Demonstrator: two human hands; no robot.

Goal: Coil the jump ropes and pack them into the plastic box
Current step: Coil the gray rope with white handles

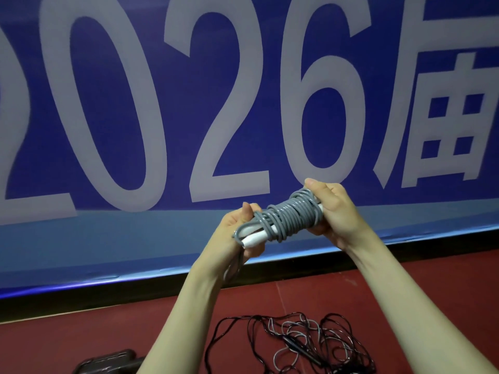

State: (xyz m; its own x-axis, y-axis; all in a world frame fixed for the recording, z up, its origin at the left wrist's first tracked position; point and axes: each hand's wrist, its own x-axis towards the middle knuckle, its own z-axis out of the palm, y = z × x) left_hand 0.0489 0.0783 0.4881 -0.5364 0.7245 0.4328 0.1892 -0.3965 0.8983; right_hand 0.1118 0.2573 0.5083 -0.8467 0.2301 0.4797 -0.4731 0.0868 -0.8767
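Note:
A grey jump rope (286,215) is wound in tight turns around its white handles (255,238), held up in front of me at chest height. My left hand (237,228) grips the lower left end of the bundle, where a white handle tip sticks out. My right hand (334,209) grips the upper right end, thumb up over the coils. A short grey strand hangs below my left hand. Loose black and grey jump ropes (302,344) lie tangled on the floor beneath my arms. The plastic box is not in sight.
A large blue banner (162,103) with white numerals fills the wall ahead, above a black skirting. The floor (81,336) is dark red. A dark object (108,361) lies at the bottom left edge, partly cut off.

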